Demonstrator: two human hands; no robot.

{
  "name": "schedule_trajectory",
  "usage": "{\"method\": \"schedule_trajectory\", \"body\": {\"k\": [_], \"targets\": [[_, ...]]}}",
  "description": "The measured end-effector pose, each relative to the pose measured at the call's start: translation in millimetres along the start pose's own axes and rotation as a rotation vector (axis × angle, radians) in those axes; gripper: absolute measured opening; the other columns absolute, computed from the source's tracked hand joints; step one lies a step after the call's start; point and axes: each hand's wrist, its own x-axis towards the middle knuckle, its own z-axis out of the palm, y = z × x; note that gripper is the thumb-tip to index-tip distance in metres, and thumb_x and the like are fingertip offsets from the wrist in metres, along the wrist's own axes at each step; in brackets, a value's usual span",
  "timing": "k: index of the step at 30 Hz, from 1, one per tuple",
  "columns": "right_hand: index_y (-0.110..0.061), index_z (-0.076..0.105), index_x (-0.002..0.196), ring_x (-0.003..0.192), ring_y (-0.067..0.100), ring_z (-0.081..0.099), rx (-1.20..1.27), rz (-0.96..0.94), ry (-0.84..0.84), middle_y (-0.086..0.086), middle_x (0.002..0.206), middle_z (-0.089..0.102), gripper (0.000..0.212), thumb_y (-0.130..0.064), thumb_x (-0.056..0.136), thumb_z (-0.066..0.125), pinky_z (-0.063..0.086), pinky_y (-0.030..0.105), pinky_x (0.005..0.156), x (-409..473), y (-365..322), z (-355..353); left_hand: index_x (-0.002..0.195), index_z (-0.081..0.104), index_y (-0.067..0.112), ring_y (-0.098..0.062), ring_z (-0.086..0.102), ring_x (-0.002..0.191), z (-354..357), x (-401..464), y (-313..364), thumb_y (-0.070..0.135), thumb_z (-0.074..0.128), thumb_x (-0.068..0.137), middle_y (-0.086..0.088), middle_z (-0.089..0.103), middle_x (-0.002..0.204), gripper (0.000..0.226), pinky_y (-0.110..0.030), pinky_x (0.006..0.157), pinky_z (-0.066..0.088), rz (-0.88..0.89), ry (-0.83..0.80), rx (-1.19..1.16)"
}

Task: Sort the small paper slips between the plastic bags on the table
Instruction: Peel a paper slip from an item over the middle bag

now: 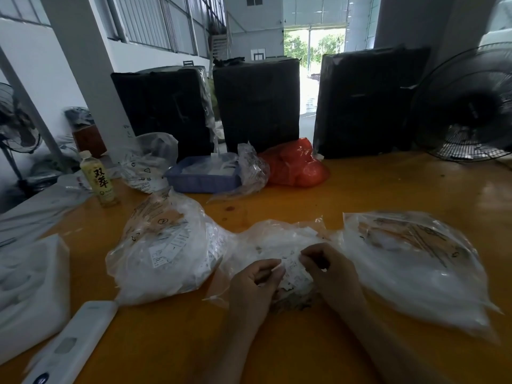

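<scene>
Three clear plastic bags of small paper slips lie on the orange table (304, 356): a full one on the left (169, 253), a flatter middle one (279, 239) and a large one on the right (415, 270). Over the middle bag, my left hand (256, 284) and my right hand (328, 273) both pinch a small printed paper slip (295, 268) between curled fingers. Loose slips lie under my hands.
A tea bottle (99, 178), a blue tray (205, 180), more clear bags (151, 162) and a red bag (297, 163) stand farther back before three black-wrapped boxes (257, 103). A fan (468, 106) is at the right, white foam (30, 295) and a white device (72, 345) at the left.
</scene>
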Motion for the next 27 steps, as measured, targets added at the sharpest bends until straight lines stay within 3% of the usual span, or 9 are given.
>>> {"method": "schedule_trajectory", "body": {"k": [4, 11, 14, 17, 22, 25, 27], "targets": [[-0.031, 0.069, 0.1, 0.092, -0.008, 0.062, -0.008, -0.043, -0.105, -0.023, 0.093, 0.066, 0.01, -0.023, 0.095, 0.071, 0.048, 0.009, 0.077, -4.8, -1.9, 3.7, 0.102, 0.077, 0.042, 0.007, 0.073, 0.095, -0.2, -1.1, 1.5, 0.03, 0.082, 0.092, 0.027, 0.078, 0.095, 0.017, -0.011, 0.075, 0.057, -0.012, -0.028, 0.026], [-0.031, 0.071, 0.109, 0.092, -0.001, 0.065, 0.019, -0.107, -0.21, -0.02, 0.102, 0.068, 0.016, -0.024, 0.094, 0.071, 0.052, 0.013, 0.08, -8.9, -4.2, 5.5, 0.102, 0.076, 0.043, 0.005, 0.073, 0.097, -1.2, -3.1, 3.0, 0.032, 0.08, 0.093, 0.029, 0.077, 0.097, 0.015, -0.017, 0.077, 0.06, -0.03, -0.021, 0.005], [-0.027, 0.072, 0.105, 0.09, -0.001, 0.065, -0.008, -0.103, -0.148, -0.02, 0.097, 0.068, 0.013, -0.019, 0.095, 0.071, 0.052, 0.014, 0.078, -8.4, -3.5, 5.9, 0.103, 0.075, 0.046, 0.011, 0.07, 0.098, -1.4, -4.0, 4.0, 0.037, 0.079, 0.094, 0.031, 0.076, 0.093, 0.014, -0.009, 0.077, 0.054, 0.01, -0.011, 0.072], [-0.025, 0.073, 0.105, 0.094, -0.007, 0.063, -0.011, -0.071, -0.047, -0.025, 0.097, 0.066, 0.014, -0.016, 0.096, 0.07, 0.049, 0.008, 0.079, -6.1, -4.2, 2.6, 0.104, 0.072, 0.049, 0.011, 0.07, 0.095, 0.0, -4.7, 2.9, 0.028, 0.077, 0.096, 0.028, 0.074, 0.092, 0.023, -0.01, 0.075, 0.055, 0.041, -0.011, 0.111], [-0.026, 0.073, 0.111, 0.097, -0.021, 0.056, -0.031, -0.048, -0.11, -0.033, 0.1, 0.06, 0.017, -0.017, 0.097, 0.068, 0.044, 0.001, 0.082, -6.3, -7.4, -3.1, 0.106, 0.071, 0.045, 0.01, 0.069, 0.099, -0.7, -5.3, 3.2, 0.017, 0.077, 0.097, 0.018, 0.075, 0.103, 0.03, -0.011, 0.078, 0.056, 0.081, -0.009, 0.119], [-0.027, 0.072, 0.115, 0.094, -0.014, 0.06, -0.034, -0.033, -0.104, -0.028, 0.102, 0.063, 0.02, -0.019, 0.098, 0.066, 0.049, 0.008, 0.082, -6.1, -9.1, -2.5, 0.106, 0.069, 0.045, 0.013, 0.067, 0.101, -0.9, -9.1, 8.9, 0.014, 0.075, 0.097, 0.018, 0.073, 0.106, 0.033, -0.008, 0.074, 0.056, 0.105, 0.004, 0.102], [-0.022, 0.07, 0.119, 0.09, -0.004, 0.061, -0.094, -0.057, 0.009, -0.013, 0.105, 0.067, 0.022, -0.016, 0.098, 0.065, 0.05, 0.014, 0.08, -2.8, -11.9, -10.0, 0.112, 0.069, 0.041, 0.015, 0.066, 0.1, -5.9, -9.2, 16.8, 0.014, 0.073, 0.098, 0.024, 0.069, 0.108, 0.031, -0.007, 0.077, 0.055, 0.252, 0.139, 0.208]]}}
